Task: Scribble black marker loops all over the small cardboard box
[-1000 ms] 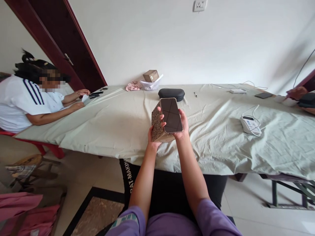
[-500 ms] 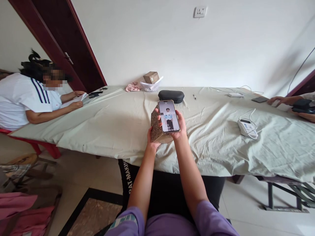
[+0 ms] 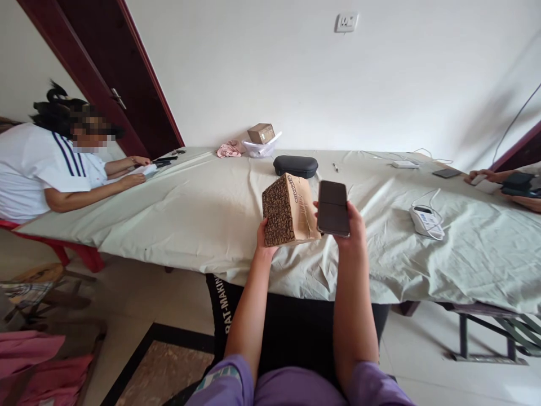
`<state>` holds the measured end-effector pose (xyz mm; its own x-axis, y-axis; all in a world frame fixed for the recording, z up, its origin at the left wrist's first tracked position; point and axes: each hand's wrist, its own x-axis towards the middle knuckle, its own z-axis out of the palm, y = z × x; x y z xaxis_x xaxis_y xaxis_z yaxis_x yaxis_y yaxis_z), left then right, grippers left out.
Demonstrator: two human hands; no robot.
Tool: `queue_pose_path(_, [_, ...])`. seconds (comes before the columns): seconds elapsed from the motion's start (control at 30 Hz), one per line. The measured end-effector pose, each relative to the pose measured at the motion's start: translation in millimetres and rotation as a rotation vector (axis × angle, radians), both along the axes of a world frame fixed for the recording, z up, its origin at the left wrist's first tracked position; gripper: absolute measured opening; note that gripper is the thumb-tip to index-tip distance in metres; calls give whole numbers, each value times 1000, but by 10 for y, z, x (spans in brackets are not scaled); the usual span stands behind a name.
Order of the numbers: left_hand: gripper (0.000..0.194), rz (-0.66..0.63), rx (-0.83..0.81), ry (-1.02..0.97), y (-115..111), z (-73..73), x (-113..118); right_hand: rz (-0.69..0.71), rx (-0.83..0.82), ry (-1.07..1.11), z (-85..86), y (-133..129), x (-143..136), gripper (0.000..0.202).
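My left hand (image 3: pixel 265 239) grips the lower left corner of a brown cardboard box (image 3: pixel 279 213) with a black pattern on its side. The box is tilted over the cloth near the table's front edge. To the right of it, my right hand (image 3: pixel 353 225) is closed round a phone (image 3: pixel 333 207), whose screen looks dark. A narrow gap separates phone and box. Behind the box lies a black oval case (image 3: pixel 295 166).
A cloth-covered table (image 3: pixel 203 208) spans the view. At the back are a pink cloth (image 3: pixel 230 149) and a small box (image 3: pixel 261 133) on a plastic container. A white device (image 3: pixel 426 221) with a cable lies right. One person sits left; another person's hands are far right.
My right hand has moved the phone right, away from in front of the box, and its lit screen has gone dark. The box's taped top now shows, with my left hand still on it.
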<state>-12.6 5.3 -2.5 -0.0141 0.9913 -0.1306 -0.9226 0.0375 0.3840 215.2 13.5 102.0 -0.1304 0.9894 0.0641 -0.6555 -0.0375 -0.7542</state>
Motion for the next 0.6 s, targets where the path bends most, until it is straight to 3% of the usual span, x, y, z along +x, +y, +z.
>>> queue_pose_path(0.1, [39,22,-32,-34,-6,13,0,-471,-202,-410,-246,176,465,20])
queue_pose_path(0.13, [39,20,-33,-42,-9,22,1,-513,-228,-484,-338,209,585,18])
queue_pose_path(0.27, [37,15,-50,-51,-20,58,7,-642,-296,-782,-685,232,802,21])
queue_pose_path(0.37, [38,4,-51,-47,-22,71,11,-723,-319,-952,-814,249,778,20])
queue_pose_path(0.47, [41,1,-32,-54,-24,66,10,-760,-307,-1085,-794,302,733,14])
queue_pose_path(0.6, [43,11,-30,-47,-22,47,-2,-703,-250,-1156,-655,334,683,34])
